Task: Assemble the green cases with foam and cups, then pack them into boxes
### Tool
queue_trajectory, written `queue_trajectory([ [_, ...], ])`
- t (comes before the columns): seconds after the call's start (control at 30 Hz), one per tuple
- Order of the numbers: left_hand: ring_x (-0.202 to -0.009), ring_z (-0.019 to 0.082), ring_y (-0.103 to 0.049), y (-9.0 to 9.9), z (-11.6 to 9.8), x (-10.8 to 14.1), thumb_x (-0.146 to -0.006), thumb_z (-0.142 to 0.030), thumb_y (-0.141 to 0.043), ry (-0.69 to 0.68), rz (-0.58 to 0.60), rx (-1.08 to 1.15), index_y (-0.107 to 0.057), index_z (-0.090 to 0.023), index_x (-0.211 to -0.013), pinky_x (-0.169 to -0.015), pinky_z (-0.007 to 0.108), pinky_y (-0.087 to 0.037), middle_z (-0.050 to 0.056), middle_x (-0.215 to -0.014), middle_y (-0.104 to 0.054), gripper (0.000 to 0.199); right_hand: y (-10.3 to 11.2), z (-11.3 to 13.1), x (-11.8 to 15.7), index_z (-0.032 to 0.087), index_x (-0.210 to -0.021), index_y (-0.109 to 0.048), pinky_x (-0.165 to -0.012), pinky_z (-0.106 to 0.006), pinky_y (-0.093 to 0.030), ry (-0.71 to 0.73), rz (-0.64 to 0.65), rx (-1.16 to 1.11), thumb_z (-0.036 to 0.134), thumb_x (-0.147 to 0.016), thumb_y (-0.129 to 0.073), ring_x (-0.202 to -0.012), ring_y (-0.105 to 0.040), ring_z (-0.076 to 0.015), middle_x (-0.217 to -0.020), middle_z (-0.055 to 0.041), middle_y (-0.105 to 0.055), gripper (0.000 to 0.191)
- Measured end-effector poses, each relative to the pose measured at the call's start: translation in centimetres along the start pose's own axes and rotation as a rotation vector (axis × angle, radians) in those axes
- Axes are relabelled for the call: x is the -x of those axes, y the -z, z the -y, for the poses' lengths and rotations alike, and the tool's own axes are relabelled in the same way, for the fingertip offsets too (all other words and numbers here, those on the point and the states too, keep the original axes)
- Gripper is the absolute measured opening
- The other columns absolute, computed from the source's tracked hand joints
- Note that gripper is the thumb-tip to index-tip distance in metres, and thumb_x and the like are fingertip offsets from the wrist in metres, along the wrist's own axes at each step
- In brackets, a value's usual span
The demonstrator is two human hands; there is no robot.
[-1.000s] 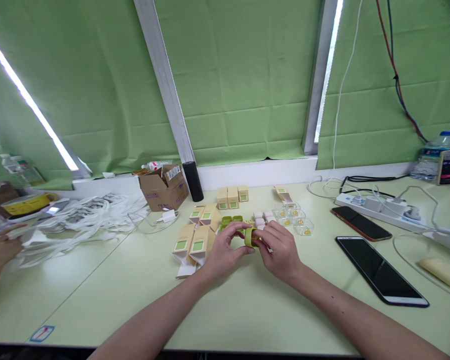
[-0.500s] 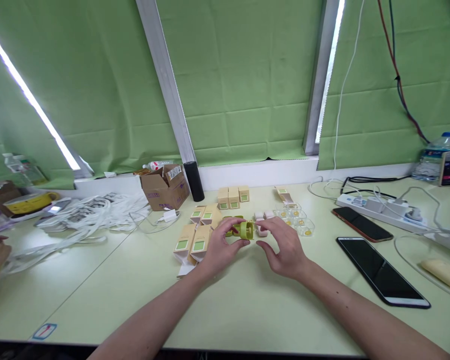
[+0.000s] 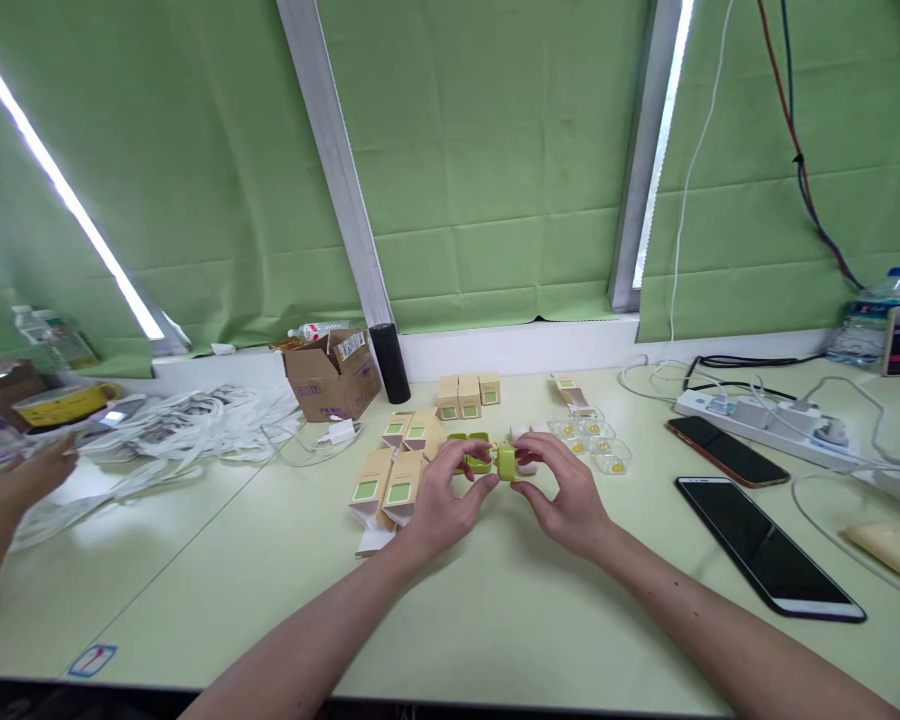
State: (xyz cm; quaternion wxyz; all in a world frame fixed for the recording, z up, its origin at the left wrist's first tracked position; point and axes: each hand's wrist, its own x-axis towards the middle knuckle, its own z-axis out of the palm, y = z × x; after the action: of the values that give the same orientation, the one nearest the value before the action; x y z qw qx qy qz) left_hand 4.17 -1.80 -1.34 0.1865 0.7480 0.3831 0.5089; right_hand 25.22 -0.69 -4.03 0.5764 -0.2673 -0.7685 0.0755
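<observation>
A small olive-green plastic case (image 3: pixel 505 462) is held up between my two hands above the table. My left hand (image 3: pixel 446 500) pinches it from the left, thumb at the lower edge. From the right, my right hand (image 3: pixel 568 495) has its fingertips and thumb against its side. Just beyond my left fingers are more green pieces (image 3: pixel 480 450), partly hidden. White and pale pink small pieces (image 3: pixel 521 435) sit behind the held case, half covered by my right hand. Clear plastic cups with yellow bits (image 3: pixel 591 430) lie beyond my right hand. Cardboard boxes with green labels (image 3: pixel 386 480) stand by my left hand.
Three small boxes (image 3: pixel 469 395) and an open brown carton (image 3: pixel 331 375) stand farther back, beside a black cylinder (image 3: pixel 389 363). Two phones (image 3: pixel 765 545) and a power strip (image 3: pixel 769 420) lie right. White straps (image 3: pixel 210 425) are heaped left, near another person's hand (image 3: pixel 34 475).
My right hand has closed in on the green case, which now shows a solid side instead of its open frame. At left, the other person's hand has reached farther in toward the straps.
</observation>
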Motion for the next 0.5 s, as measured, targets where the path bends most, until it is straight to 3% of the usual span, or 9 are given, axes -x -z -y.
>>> queue_trajectory([
  [0.1, -0.089, 0.020, -0.070, -0.11, 0.04, -0.08, -0.097, -0.029, -0.066, 0.103, 0.010, 0.010, -0.073, -0.019, -0.103, -0.080, 0.033, -0.058, 0.009, -0.104, -0.077, 0.013, -0.02, -0.05, 0.06, 0.026, -0.135, -0.059, -0.085, -0.044, -0.068, -0.014, -0.002, -0.004, 0.017, -0.097, -0.066, -0.103, -0.074, -0.0264, -0.124, -0.0118, -0.069, 0.040],
  [0.27, -0.082, 0.019, -0.069, -0.30, 0.10, -0.13, -0.097, -0.035, -0.066, 0.206, 0.075, 0.082, -0.073, -0.018, -0.094, -0.075, 0.032, -0.056, 0.007, -0.091, -0.076, 0.019, -0.23, -0.20, 0.24, 0.026, -0.135, -0.059, -0.087, -0.045, -0.068, -0.003, 0.013, 0.001, 0.016, -0.097, -0.065, -0.110, -0.073, -0.0288, -0.125, -0.0132, -0.070, 0.040],
  [0.5, -0.077, 0.018, -0.066, -0.54, 0.20, -0.10, -0.096, -0.042, -0.068, 0.246, 0.067, 0.122, -0.071, -0.018, -0.089, -0.071, 0.030, -0.053, 0.005, -0.084, -0.073, 0.025, -0.30, -0.30, 0.37, 0.027, -0.136, -0.060, -0.087, -0.046, -0.068, -0.005, 0.028, 0.005, 0.014, -0.095, -0.066, -0.117, -0.071, -0.0310, -0.125, -0.0134, -0.071, 0.043],
])
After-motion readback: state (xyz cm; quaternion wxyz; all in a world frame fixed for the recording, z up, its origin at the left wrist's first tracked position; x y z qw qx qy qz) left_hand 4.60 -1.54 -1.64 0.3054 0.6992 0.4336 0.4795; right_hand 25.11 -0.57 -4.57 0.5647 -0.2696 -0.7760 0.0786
